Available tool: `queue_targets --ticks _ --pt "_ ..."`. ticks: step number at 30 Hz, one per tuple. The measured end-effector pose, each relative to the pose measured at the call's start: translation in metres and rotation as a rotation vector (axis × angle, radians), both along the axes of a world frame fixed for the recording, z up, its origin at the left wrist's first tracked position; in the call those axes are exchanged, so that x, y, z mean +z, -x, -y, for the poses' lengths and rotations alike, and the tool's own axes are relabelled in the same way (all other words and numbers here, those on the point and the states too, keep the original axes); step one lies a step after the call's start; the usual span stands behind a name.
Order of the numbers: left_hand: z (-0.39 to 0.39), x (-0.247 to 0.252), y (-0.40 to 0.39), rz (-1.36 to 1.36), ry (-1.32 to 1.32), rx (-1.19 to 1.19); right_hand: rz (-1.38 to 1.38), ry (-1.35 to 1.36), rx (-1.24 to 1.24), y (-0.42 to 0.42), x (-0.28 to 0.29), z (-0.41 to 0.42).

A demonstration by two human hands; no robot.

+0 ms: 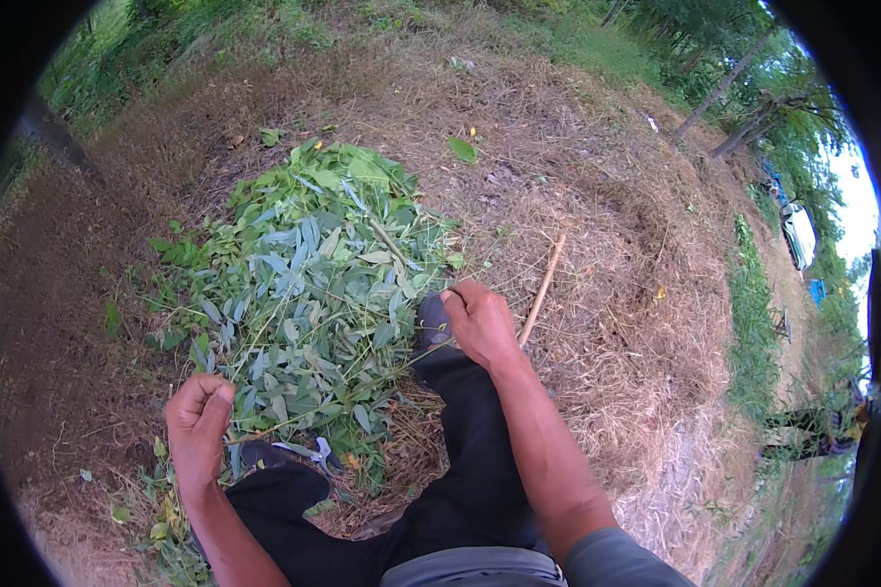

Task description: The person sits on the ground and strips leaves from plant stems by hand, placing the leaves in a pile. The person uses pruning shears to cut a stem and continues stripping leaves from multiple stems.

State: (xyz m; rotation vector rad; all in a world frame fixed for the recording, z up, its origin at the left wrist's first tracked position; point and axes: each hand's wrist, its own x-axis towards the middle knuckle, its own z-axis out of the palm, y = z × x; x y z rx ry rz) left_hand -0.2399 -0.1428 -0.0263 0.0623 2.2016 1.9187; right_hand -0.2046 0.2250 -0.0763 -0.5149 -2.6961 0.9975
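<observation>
A heap of cut leafy stems point(316, 293) lies on the ground before me. A thin green stem point(349, 398) runs slantwise over its near side, from my left hand to my right hand. My left hand point(202, 411) is closed on the stem's lower end at the heap's near left edge. My right hand point(481, 319) has thumb and fingers pinched at the other end, above my right shoe point(434, 323). Pruning shears point(323, 453) lie on the near edge of the heap beside my left shoe point(262, 455); part of them is hidden among leaves.
A bare stick point(543, 290) lies on dry grass right of my right hand. A single green leaf point(462, 150) rests beyond the heap. Tree trunks point(727, 88) stand at the upper right, and a white vehicle point(799, 236) is farther off at the right. More leafy cuttings point(163, 528) lie at lower left.
</observation>
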Motion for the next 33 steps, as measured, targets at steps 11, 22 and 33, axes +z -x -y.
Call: queue_targets --ticks 11,22,33 --pt "0.002 -0.004 0.001 -0.028 0.015 0.057 0.084 -0.063 0.056 0.0 -0.004 -0.011" --pt "-0.014 -0.012 0.009 -0.101 0.194 0.088 0.032 0.017 0.116 -0.017 0.002 0.003" --pt "-0.014 -0.027 0.015 -0.076 0.24 0.104 -0.232 0.362 -0.411 -0.045 -0.04 -0.066"
